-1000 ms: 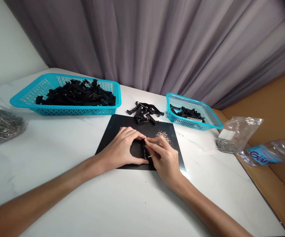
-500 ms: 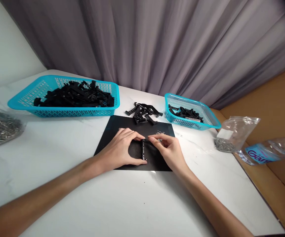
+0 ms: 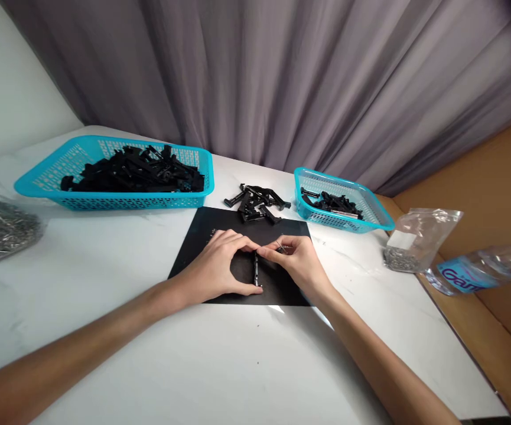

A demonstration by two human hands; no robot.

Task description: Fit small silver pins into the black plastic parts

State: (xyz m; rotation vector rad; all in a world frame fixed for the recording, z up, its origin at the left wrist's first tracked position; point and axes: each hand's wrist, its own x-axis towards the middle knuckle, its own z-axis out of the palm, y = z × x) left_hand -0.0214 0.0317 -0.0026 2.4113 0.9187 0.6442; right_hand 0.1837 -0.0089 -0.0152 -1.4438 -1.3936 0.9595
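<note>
My left hand [image 3: 220, 262] grips a slim black plastic part [image 3: 256, 271] lengthwise, thumb at its near end and fingers at its far end. The part is held over a black mat [image 3: 211, 221]. With thumb and forefinger pinched together, my right hand [image 3: 297, 260] touches the far end of the part. Whatever sits between those fingertips is too small to make out. Small shiny metal pieces [image 3: 285, 247] lie on the mat, partly hidden behind my right hand.
A loose pile of black parts [image 3: 257, 203] lies beyond the mat. Blue baskets hold more black parts, a large one [image 3: 135, 200] at left and a smaller one [image 3: 348, 224] at right. Bags of metal pieces [image 3: 2, 230] [image 3: 403, 254] and a water bottle [image 3: 481, 271] flank the table.
My right hand has moved slightly left, its fingertips now meeting the far end of the black part. My left hand keeps its hold in the same place.
</note>
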